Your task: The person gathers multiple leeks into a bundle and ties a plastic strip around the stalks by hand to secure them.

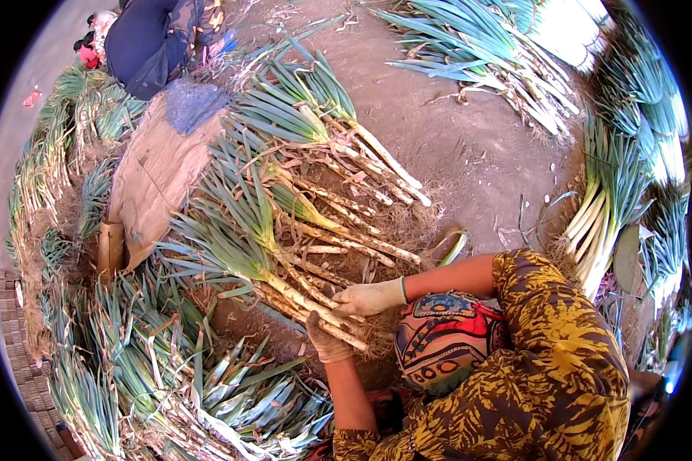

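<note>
The left hand, in a pale glove, has its fingers curled beneath the root end of the held green onions, which lie just left of the near middle, leaves pointing far left; gripping them low seems to keep the shafts steady and together. The right hand bends its fingers over the same shafts from the right (whether they pinch a stalk or a loose skin, I cannot tell). Untidy green onions lie just beyond on the earthen floor, root ends towards the right, probably so each is easy to reach. The left fingertips are hidden beneath the stalks. A colourful patterned cloth hides the ground between the forearms, and a co-worker, far left, is cut off by the edge.
</note>
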Tool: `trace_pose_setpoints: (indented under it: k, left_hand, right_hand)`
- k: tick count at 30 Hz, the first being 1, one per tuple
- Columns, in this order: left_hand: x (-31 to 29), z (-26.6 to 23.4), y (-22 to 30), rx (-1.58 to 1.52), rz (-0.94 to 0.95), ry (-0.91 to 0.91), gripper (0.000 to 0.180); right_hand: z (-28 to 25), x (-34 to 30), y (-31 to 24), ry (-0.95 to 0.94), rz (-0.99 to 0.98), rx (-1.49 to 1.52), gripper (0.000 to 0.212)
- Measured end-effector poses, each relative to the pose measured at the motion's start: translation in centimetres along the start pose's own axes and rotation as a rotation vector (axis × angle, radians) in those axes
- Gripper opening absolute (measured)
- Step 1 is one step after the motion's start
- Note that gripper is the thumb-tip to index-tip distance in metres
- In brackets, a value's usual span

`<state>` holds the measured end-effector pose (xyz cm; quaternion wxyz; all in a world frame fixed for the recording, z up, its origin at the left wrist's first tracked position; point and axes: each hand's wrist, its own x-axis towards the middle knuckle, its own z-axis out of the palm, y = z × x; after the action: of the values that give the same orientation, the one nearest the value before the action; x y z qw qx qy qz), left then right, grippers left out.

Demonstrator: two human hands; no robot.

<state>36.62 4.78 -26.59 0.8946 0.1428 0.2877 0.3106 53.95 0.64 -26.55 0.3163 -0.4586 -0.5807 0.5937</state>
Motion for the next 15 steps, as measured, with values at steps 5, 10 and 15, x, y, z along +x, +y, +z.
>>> trace_pose_setpoints:
  k: [5,10,15]
  left_hand:
    - [0.1,0.1,-0.1,0.082,-0.008,0.022,0.06]
    - [-0.7,2.8,0.4,0.216,-0.042,0.089,0.052]
    - [-3.3,4.0,4.1,0.206,-0.034,0.353,0.03]
  right_hand:
    - [1.0,0.4,1.9,0.026,-0.049,-0.194,0.045]
    - [-0.4,-0.6,3.8,-0.134,-0.377,-0.222,0.034]
    - [-2.8,-0.6,-0.6,-0.169,-0.409,-0.315,0.058]
